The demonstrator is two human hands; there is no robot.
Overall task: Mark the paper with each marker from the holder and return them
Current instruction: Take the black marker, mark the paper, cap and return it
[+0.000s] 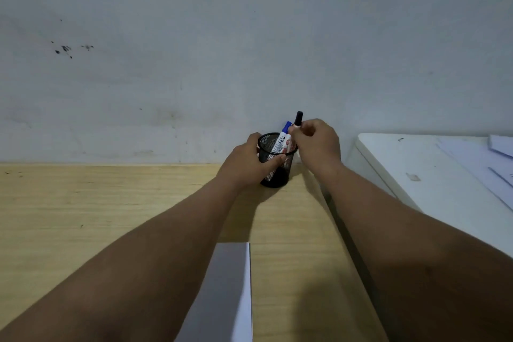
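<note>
We see left hand [244, 161] wrapped round mesh holder [274, 166] at back of worktop [111, 203], by wall. Right hand [316, 141] pinches black-capped marker [298, 119] above rim (blue marker [283, 137] leans inside). Paper [222, 294] lies near us.

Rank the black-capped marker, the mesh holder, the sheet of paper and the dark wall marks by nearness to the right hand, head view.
1. Black-capped marker, held in the right hand.
2. Mesh holder, just left.
3. Sheet of paper, near edge.
4. Dark wall marks, far left.
</note>
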